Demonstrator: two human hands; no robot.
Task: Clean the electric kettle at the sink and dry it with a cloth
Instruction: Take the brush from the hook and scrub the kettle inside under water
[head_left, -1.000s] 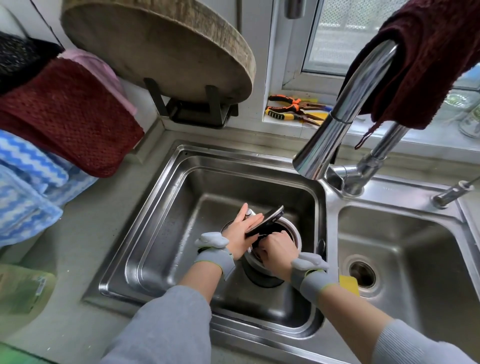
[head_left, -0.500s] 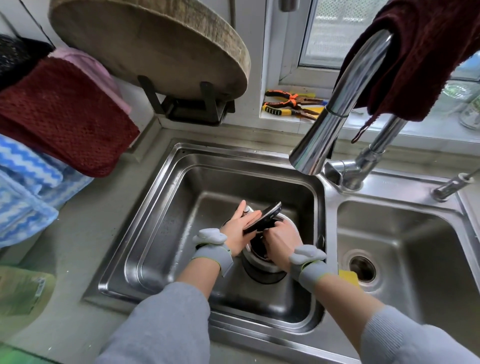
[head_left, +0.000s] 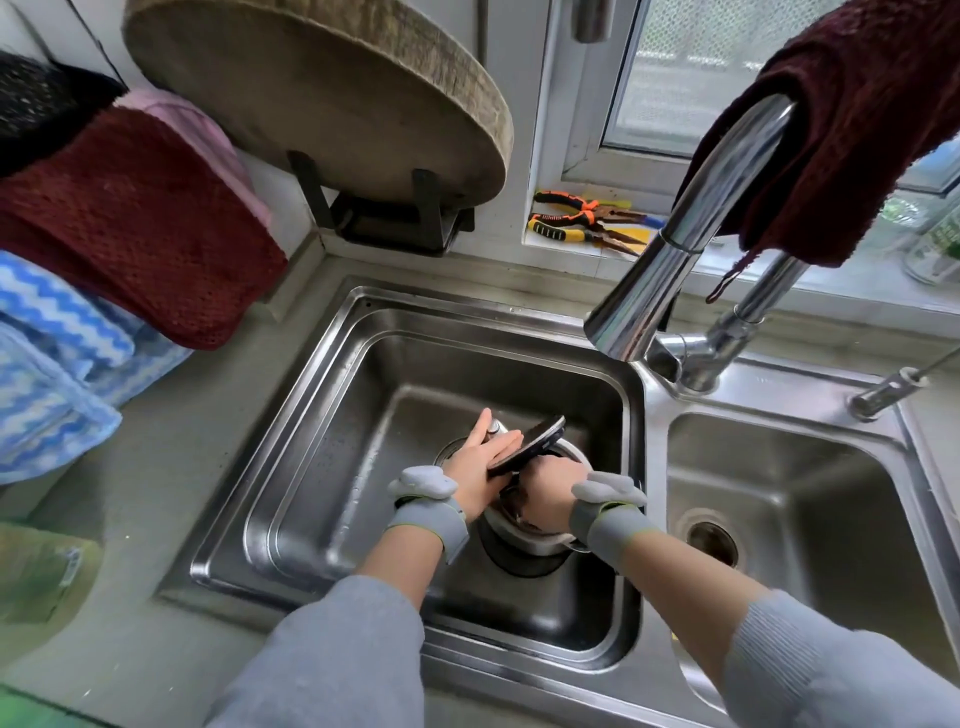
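Electric kettle standing upright in the left basin of the sink, lid tipped open. Your left hand lies flat-fingered against the near-left wall and lid, steadying without clasping; your right hand curls down into the mouth, and whether that grip holds a scrubber cannot be told. Expect a rigid, smooth steel shell, likely slippery when wet and bottom-heavy: take it by the body or handle, never the hinged lid between your hands.
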